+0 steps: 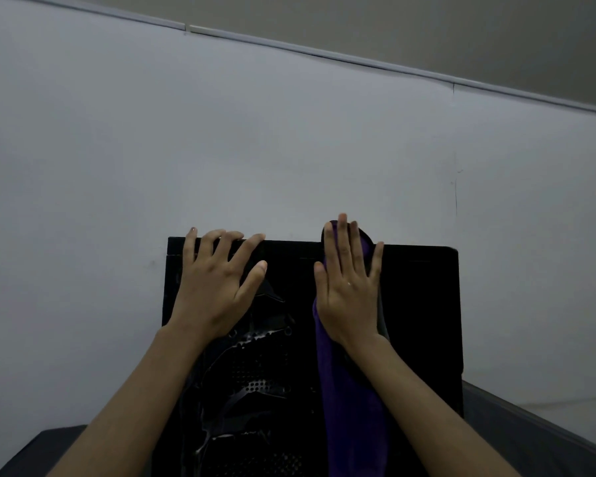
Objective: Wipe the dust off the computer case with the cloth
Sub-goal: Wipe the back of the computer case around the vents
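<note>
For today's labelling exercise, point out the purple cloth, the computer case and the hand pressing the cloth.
purple cloth [350, 407]: head view, on its lower hanging part.
computer case [424, 321]: head view, on its plain right side.
right hand [350, 294]: head view, on the back of the hand.

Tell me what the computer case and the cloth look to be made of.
Computer case: likely black painted metal, matte; its panel has punched perforations, with glossier, possibly plastic trim.
Cloth: purple, soft fabric, maybe microfibre; it drapes limply and looks napped under the right hand.

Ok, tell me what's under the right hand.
The purple cloth lies under the right hand, pressed flat on the black computer case. The case surface beneath the cloth is covered, so any dust there cannot be seen.
</note>
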